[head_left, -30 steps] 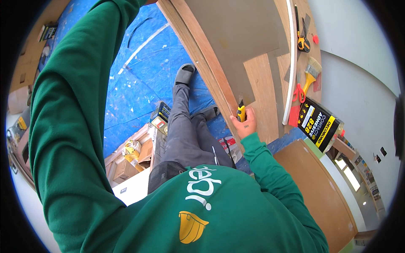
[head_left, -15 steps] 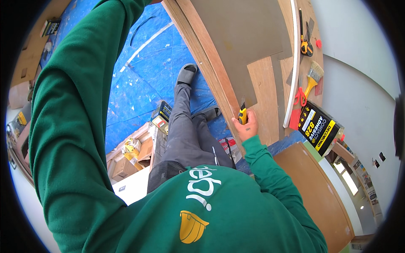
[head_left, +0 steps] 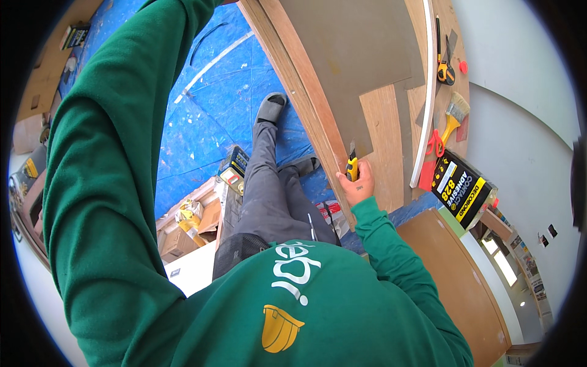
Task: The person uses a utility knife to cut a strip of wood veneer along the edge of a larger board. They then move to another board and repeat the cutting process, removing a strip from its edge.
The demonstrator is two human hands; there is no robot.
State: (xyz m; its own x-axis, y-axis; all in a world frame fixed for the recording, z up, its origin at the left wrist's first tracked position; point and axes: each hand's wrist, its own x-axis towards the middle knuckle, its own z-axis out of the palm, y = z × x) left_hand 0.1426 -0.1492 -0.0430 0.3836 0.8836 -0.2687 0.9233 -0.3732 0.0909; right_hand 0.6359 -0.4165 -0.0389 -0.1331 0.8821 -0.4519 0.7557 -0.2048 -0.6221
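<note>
My right hand (head_left: 359, 183) is closed around a yellow and black utility knife (head_left: 352, 168), with its blade pointing toward the far side. That hand rests at the near end of a long wooden edge strip (head_left: 306, 101) along a board (head_left: 345, 46) with a grey-brown surface. A bare wood-grain sheet (head_left: 384, 122) lies just beyond the knife on the right. My left arm (head_left: 116, 140), in a green sleeve, stretches far forward. Only a sliver of my left hand (head_left: 228, 2) shows at the top edge, by the far part of the wooden strip; its fingers are cut off.
A white strip (head_left: 426, 110) runs along the board's right side. Beyond it are a paintbrush (head_left: 454, 119), red-handled scissors (head_left: 435, 143), a tape measure (head_left: 446, 73) and an adhesive tin (head_left: 463, 188). Blue sheeting (head_left: 208, 116) covers the floor. Boxes and scraps (head_left: 192, 220) lie left of my legs.
The view has shifted very slightly. Both arms and the utility knife keep practically the same place.
</note>
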